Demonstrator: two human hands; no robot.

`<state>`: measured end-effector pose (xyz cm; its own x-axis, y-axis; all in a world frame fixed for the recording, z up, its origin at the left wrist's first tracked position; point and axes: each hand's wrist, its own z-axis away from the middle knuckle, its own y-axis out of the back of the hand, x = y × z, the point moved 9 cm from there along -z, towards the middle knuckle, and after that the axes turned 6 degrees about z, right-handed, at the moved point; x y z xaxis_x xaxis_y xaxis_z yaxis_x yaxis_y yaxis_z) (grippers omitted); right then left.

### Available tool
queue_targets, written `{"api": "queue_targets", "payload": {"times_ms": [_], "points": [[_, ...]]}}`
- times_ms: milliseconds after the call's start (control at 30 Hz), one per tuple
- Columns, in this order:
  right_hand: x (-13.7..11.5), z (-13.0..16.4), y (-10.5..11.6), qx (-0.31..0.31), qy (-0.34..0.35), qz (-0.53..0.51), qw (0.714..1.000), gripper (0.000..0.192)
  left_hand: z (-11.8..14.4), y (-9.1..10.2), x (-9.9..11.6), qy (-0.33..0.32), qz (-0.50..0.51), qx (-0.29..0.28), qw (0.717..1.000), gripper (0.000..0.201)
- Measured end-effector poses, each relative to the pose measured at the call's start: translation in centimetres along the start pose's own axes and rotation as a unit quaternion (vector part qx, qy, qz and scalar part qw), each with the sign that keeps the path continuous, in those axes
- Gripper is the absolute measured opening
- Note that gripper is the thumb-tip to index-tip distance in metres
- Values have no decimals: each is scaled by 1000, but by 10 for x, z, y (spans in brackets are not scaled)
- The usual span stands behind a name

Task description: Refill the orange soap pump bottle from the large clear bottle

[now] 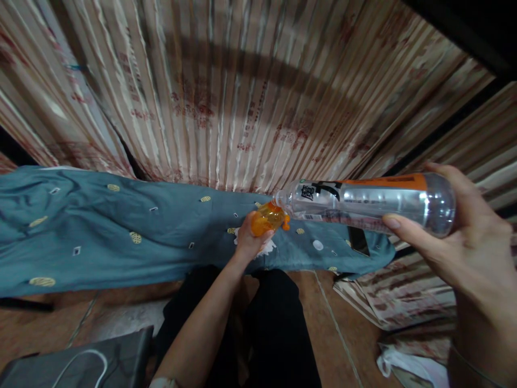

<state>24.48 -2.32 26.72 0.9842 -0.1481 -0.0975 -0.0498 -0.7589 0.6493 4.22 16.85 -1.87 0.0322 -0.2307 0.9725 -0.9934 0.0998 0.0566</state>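
Observation:
My left hand [247, 242] is wrapped around a small see-through orange bottle [269, 216], held tilted with its mouth up to the right. A small orange piece [286, 222] sticks out beside its neck. My right hand [464, 226] grips the base end of a large clear plastic bottle [363, 199] with an orange and silver label. That bottle lies nearly level in the air, its neck at the small bottle's mouth. Whether liquid is passing between them I cannot tell. Partly hidden under my left hand is a crumpled white tissue [267, 249].
A teal patterned cloth [161, 226] covers the narrow surface ahead. On it lie a white round disc [318, 245] and a dark phone [359, 241]. Pleated curtains [226, 108] hang behind. A grey box-like object [81, 361] with a white cable stands at lower left.

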Motion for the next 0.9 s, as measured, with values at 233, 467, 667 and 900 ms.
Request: {"api": "queue_targets", "payload": {"times_ms": [233,467,667,900], "points": [[-4,-3,1,-3,15,-19,1000,100,-1,2,1,-18,8,-1,1000,59],[-5,-4,1,-8,21,-24,999,99,-1,0,-1,-14,18,-3,1000,63],[-4,-3,0,-12,17,-15,1000,102,-1,-2,-3,-8,29,-12,999,63],[-2,-3,-1,-4,15,-9,1000,100,-1,0,2,-10,17,-10,1000,62]]}}
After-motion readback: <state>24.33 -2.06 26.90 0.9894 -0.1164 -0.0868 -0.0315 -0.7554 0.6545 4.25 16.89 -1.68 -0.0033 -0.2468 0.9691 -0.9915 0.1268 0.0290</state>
